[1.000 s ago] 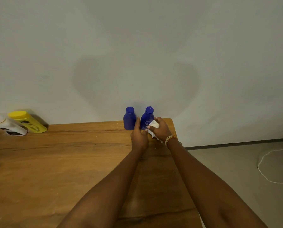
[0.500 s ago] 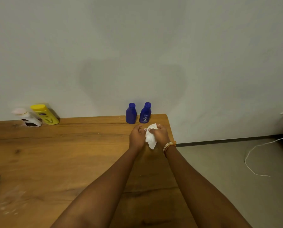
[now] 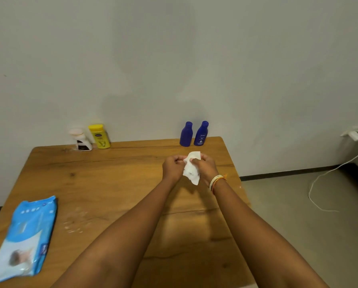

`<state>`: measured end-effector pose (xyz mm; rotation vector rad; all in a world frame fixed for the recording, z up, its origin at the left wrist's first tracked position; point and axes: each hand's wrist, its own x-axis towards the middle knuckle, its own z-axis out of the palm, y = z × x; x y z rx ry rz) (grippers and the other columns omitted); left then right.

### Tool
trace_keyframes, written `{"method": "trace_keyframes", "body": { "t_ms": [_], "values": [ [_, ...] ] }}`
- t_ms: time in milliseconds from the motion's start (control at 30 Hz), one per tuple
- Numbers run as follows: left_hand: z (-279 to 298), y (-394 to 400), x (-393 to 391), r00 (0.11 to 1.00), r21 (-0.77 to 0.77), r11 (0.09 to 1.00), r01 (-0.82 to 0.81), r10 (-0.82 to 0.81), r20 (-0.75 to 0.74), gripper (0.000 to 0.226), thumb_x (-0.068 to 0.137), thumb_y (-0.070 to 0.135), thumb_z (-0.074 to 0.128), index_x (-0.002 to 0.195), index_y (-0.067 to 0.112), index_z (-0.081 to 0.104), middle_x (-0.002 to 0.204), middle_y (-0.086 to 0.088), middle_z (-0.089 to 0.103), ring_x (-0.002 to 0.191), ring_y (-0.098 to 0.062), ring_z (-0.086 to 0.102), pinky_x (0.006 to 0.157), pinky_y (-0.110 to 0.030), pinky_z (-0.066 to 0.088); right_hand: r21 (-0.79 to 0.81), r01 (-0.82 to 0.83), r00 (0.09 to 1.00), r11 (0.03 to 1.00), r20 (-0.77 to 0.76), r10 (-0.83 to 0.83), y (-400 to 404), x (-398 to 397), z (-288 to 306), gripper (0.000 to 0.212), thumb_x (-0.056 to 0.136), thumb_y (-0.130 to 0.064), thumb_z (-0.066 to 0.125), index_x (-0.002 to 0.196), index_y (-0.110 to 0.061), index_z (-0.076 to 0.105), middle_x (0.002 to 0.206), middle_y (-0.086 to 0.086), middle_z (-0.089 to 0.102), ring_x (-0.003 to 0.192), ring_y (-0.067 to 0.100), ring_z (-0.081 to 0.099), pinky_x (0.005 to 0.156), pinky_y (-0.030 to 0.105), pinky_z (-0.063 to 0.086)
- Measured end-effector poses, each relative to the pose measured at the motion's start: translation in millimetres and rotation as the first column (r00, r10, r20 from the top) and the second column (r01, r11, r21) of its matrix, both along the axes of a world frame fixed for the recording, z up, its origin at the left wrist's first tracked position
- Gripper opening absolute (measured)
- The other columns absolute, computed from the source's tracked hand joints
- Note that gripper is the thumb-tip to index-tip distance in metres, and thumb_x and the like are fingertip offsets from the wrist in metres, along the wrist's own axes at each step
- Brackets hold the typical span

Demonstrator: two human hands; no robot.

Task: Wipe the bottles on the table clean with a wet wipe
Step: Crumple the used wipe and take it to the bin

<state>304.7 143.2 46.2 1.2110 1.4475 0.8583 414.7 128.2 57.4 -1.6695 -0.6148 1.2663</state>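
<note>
Across the wooden table (image 3: 115, 183), the biggest risk is sitting in the spacing of the bottles: the two blue bottles (image 3: 186, 134) are standing upright at the far edge, so close they are nearly touching, and just beside the right-hand corner. A hand reaching in for one could be knocking its neighbour over or nudging it off the back or side, since both look light and narrow. The yellow bottle (image 3: 99, 136) and the white bottle (image 3: 81, 140) are standing together well to the left, also at the far edge against the wall, and face the same hazard. Nearer the person, the blue wipe packet (image 3: 24, 238) is lying flat at the left edge, partly overhanging, so a sweeping forearm could be pushing it to the floor. A damp-looking patch beside it could be letting a bottle slide if one is set there.

Both forearms are stretching forward and converging over the table's right half, short of the blue bottles. The left hand (image 3: 172, 167) and right hand (image 3: 205, 166) are facing each other, fingers curled and pinching the wet wipe (image 3: 191, 169) between them; it is hanging crumpled below the fingertips, and a loose pinch could be letting it drop
</note>
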Motion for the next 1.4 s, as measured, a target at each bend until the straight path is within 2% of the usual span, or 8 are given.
{"method": "trace_keyframes", "body": {
  "t_ms": [233, 400, 500, 600, 833, 1000, 1267, 1400],
  "values": [
    [15, -53, -102, 0.992, -0.129, 0.989, -0.078, 0.089, 0.084, 0.017, 0.087, 0.005, 0.055, 0.086, 0.016, 0.067, 0.101, -0.013, 0.07, 0.094, -0.029, 0.066, 0.081, -0.047, 0.057, 0.017, 0.022, 0.995, 1.0, -0.1, -0.02, -67, -95, 7, 0.013, 0.087, -0.01, 0.064, 0.098, -0.004, 0.064, 0.094, 0.016, 0.068, 0.072, 0.019, 0.062, 0.062, 0.029, 0.051],
    [23, -93, -166, 0.981, -0.167, 0.979, -0.114, 0.138, 0.14, 0.007, 0.089, 0.016, 0.06, 0.093, 0.014, 0.066, 0.102, -0.012, 0.069, 0.086, -0.026, 0.065, 0.072, -0.039, 0.057, 0.035, 0.028, 0.989, 0.999, -0.148, -0.023, -106, -157, 7, 0.012, 0.09, -0.014, 0.061, 0.078, -0.012, 0.062, 0.072, 0.008, 0.059, 0.059, 0.017, 0.053, 0.055, 0.026, 0.039],
    [32, -118, -197, 0.973, -0.275, 0.959, -0.067, 0.124, 0.196, 0.024, 0.086, 0.03, 0.069, 0.1, 0.011, 0.063, 0.09, -0.006, 0.067, 0.073, -0.018, 0.063, 0.06, -0.031, 0.053, 0.051, 0.019, 0.986, 0.999, -0.168, -0.011, -124, -184, 5, 0.012, 0.088, -0.015, 0.063, 0.078, -0.011, 0.061, 0.074, 0.009, 0.06, 0.062, 0.019, 0.054, 0.057, 0.027, 0.043],
    [38, -139, -226, 0.979, -0.362, 0.932, 0.001, 0.072, 0.188, 0.022, 0.081, 0.021, 0.075, 0.094, 0.009, 0.061, 0.089, -0.011, 0.067, 0.072, -0.02, 0.064, 0.063, -0.031, 0.056, 0.059, -0.019, 0.98, 0.998, -0.195, 0.03, -136, -206, 6, 0.01, 0.087, -0.013, 0.065, 0.08, -0.008, 0.061, 0.076, 0.01, 0.064, 0.066, 0.02, 0.059, 0.061, 0.03, 0.049],
    [38, -174, -276, 0.934, -0.306, 0.93, -0.205, 0.279, 0.222, 0.013, 0.09, 0.009, 0.061, 0.104, 0.01, 0.063, 0.096, -0.01, 0.067, 0.077, -0.017, 0.064, 0.056, -0.024, 0.053, -0.001, -0.218, 0.941, 0.976, -0.264, 0.21, -156, -255, 11, 0.013, 0.087, -0.013, 0.054, 0.097, -0.008, 0.062, 0.088, 0.01, 0.064, 0.085, 0.028, 0.062, 0.084, 0.047, 0.052],
    [30, -186, -324, 0.897, -0.293, 0.905, -0.308, 0.379, 0.229, 0.024, 0.09, 0.011, 0.062, 0.113, 0.005, 0.063, 0.099, -0.011, 0.068, 0.087, -0.022, 0.065, 0.064, -0.029, 0.055, -0.019, -0.313, 0.926, 0.95, -0.231, 0.3, -162, -311, 16, 0.012, 0.085, -0.002, 0.051, 0.093, -0.007, 0.058, 0.082, 0.013, 0.062, 0.07, 0.027, 0.06, 0.064, 0.033, 0.045],
    [28, -172, -448, 0.843, -0.266, 0.877, -0.4, 0.466, 0.268, 0.022, 0.092, 0.004, 0.059, 0.112, -0.002, 0.061, 0.104, -0.021, 0.065, 0.076, -0.023, 0.063, 0.046, -0.022, 0.054, 0.006, -0.4, 0.888, 0.917, -0.246, 0.389, -135, -436, 11, 0.012, 0.087, -0.002, 0.056, 0.087, -0.013, 0.061, 0.079, 0.007, 0.065, 0.07, 0.019, 0.062, 0.058, 0.028, 0.051],
    [26, -161, -543, 0.836, -0.265, 0.891, -0.369, 0.443, 0.324, 0.024, 0.092, 0.003, 0.057, 0.114, -0.006, 0.059, 0.097, -0.016, 0.066, 0.073, -0.019, 0.065, 0.058, -0.027, 0.057, 0.019, -0.433, 0.866, 0.901, -0.269, 0.421, -116, -525, 2, 0.011, 0.088, -0.004, 0.057, 0.089, -0.014, 0.06, 0.081, 0.007, 0.065, 0.07, 0.019, 0.062, 0.056, 0.026, 0.052]
  ]
}}
